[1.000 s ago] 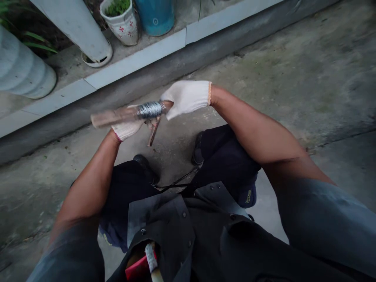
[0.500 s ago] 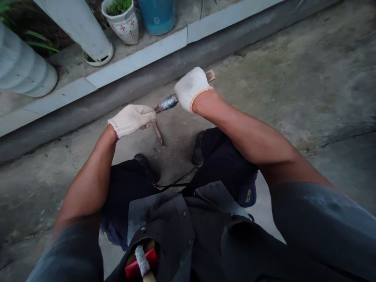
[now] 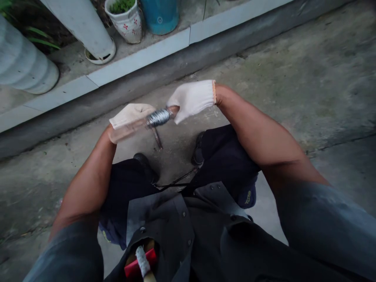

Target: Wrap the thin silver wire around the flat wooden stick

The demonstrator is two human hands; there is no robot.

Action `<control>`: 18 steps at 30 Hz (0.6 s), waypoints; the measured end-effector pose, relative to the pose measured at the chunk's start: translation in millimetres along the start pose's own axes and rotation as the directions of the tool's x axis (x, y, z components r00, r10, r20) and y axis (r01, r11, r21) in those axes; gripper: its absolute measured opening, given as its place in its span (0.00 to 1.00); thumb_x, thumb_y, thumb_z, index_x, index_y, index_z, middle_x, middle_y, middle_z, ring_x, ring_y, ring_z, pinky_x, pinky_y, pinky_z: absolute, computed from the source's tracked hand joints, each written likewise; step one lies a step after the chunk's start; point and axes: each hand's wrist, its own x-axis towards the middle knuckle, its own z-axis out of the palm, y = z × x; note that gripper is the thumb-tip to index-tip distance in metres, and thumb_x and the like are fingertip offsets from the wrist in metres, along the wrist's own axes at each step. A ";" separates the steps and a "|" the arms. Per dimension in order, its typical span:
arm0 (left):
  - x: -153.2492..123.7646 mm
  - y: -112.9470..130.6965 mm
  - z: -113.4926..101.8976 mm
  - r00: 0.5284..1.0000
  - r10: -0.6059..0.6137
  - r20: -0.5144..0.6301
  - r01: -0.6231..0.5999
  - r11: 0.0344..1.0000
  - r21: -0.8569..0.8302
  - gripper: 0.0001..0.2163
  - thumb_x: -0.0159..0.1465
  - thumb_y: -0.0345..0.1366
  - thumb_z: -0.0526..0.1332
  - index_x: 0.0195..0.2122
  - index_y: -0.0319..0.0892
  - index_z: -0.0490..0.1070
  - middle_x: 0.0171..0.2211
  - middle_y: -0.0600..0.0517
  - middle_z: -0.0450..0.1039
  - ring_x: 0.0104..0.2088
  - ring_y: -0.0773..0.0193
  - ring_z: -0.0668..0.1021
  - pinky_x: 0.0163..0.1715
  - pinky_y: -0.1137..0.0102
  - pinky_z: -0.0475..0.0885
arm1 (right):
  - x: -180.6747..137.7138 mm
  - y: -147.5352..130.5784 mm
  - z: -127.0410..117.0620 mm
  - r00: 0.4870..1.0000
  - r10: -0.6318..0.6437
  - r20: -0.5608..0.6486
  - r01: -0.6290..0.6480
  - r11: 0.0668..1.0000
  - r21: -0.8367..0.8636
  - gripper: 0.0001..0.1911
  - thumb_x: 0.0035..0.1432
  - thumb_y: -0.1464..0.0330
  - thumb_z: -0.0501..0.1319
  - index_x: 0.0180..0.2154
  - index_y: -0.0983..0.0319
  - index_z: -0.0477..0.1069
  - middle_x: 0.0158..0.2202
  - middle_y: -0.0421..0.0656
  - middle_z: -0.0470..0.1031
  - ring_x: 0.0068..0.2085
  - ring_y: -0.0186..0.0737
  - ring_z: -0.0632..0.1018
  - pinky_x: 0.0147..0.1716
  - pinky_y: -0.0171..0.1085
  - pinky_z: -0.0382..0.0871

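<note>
My right hand, in a white knitted glove, is closed on one end of a wooden stick wound with wire. The shiny coil of wire sits just left of my right fingers. From the coil the stick runs left, smeared by motion, across the front of my left hand. My left hand, also gloved, is closed, its fingers mostly hidden behind the stick. A thin brownish rod slants down beside it, with its upper end hidden. Whether the left glove touches the wooden stick I cannot tell.
Beyond my hands runs a low tiled ledge, bearing a white flower pot, a blue pot and a white pillar base. Concrete ground lies below. A brush-like handle and a red box stick out of my pocket.
My right hand has turned over and lowered slightly. The wooden stick has swung round, its free end going from the right to the left. My left hand has barely moved.
</note>
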 end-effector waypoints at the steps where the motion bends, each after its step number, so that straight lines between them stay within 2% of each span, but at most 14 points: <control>1: 0.6 -0.2 2.1 1.000 0.013 0.016 -0.012 0.999 -0.032 0.13 0.72 0.44 0.65 0.35 0.42 0.79 0.30 0.51 0.80 0.30 0.64 0.77 0.34 0.68 0.72 | 0.9 -2.7 -2.3 0.996 -0.081 0.035 0.084 0.993 -0.087 0.17 0.58 0.64 0.74 0.28 0.65 0.70 0.22 0.30 0.66 0.33 0.26 0.64 0.33 0.33 0.51; 3: 1.9 0.2 5.5 0.999 0.035 0.017 -0.033 0.995 -0.091 0.13 0.74 0.44 0.63 0.37 0.42 0.79 0.31 0.49 0.81 0.29 0.63 0.79 0.35 0.66 0.74 | 6.4 -5.9 -5.5 0.981 -0.195 0.009 0.191 0.949 -0.251 0.18 0.61 0.59 0.72 0.29 0.63 0.70 0.22 0.31 0.62 0.32 0.28 0.62 0.33 0.35 0.51; 4: 2.7 0.4 6.6 0.999 0.044 0.000 -0.043 0.993 -0.107 0.13 0.75 0.43 0.62 0.38 0.41 0.79 0.32 0.49 0.81 0.29 0.64 0.79 0.36 0.65 0.74 | 10.5 -6.2 -6.2 0.976 -0.205 -0.067 0.176 0.938 -0.299 0.19 0.64 0.56 0.71 0.30 0.63 0.70 0.22 0.32 0.62 0.33 0.29 0.63 0.34 0.36 0.52; 6: 4.4 0.4 7.6 0.998 0.049 -0.030 -0.052 0.991 -0.119 0.12 0.76 0.41 0.61 0.38 0.40 0.78 0.32 0.48 0.81 0.28 0.65 0.79 0.35 0.65 0.73 | 18.6 -4.0 -5.7 0.962 -0.169 -0.216 0.083 0.930 -0.357 0.18 0.67 0.55 0.67 0.35 0.64 0.74 0.26 0.36 0.66 0.34 0.31 0.66 0.36 0.36 0.54; 9: 6.5 -1.2 6.3 0.999 0.028 -0.026 -0.030 0.998 -0.055 0.11 0.75 0.39 0.62 0.37 0.40 0.78 0.30 0.49 0.81 0.27 0.66 0.77 0.34 0.67 0.72 | 25.2 1.1 -2.4 0.941 -0.048 -0.334 -0.103 0.901 -0.422 0.14 0.70 0.62 0.63 0.47 0.66 0.78 0.36 0.47 0.76 0.39 0.37 0.73 0.40 0.38 0.59; 11: 6.9 -2.5 4.2 1.000 0.003 -0.010 -0.003 1.000 0.023 0.12 0.74 0.40 0.63 0.33 0.41 0.77 0.29 0.51 0.80 0.27 0.67 0.76 0.33 0.69 0.71 | 25.0 2.1 0.5 0.946 0.024 -0.323 -0.190 0.850 -0.492 0.14 0.69 0.69 0.60 0.50 0.69 0.78 0.41 0.55 0.80 0.43 0.42 0.76 0.43 0.41 0.63; 13: 6.2 -3.1 1.5 1.000 -0.023 0.010 0.022 0.995 0.096 0.14 0.73 0.42 0.64 0.31 0.41 0.76 0.29 0.52 0.80 0.27 0.67 0.75 0.33 0.70 0.70 | 22.5 0.3 3.7 0.956 0.066 -0.286 -0.220 0.808 -0.547 0.13 0.67 0.73 0.59 0.48 0.73 0.79 0.43 0.61 0.81 0.46 0.47 0.78 0.45 0.44 0.65; 15: 4.6 -2.7 -1.3 0.998 -0.068 0.011 0.065 0.987 0.147 0.14 0.72 0.45 0.66 0.32 0.42 0.77 0.28 0.54 0.79 0.28 0.66 0.75 0.32 0.70 0.69 | 18.8 -3.6 6.8 0.966 0.078 -0.246 -0.211 0.789 -0.577 0.14 0.67 0.74 0.59 0.47 0.76 0.80 0.45 0.66 0.81 0.49 0.51 0.80 0.49 0.47 0.66; 18: 1.0 -0.7 -4.4 0.993 -0.115 -0.020 0.116 0.966 0.229 0.12 0.70 0.46 0.66 0.35 0.42 0.79 0.27 0.55 0.79 0.28 0.64 0.74 0.30 0.70 0.67 | 12.8 -9.3 9.5 0.988 0.095 -0.121 -0.149 0.777 -0.611 0.18 0.69 0.76 0.56 0.52 0.79 0.79 0.51 0.74 0.79 0.55 0.60 0.79 0.55 0.53 0.67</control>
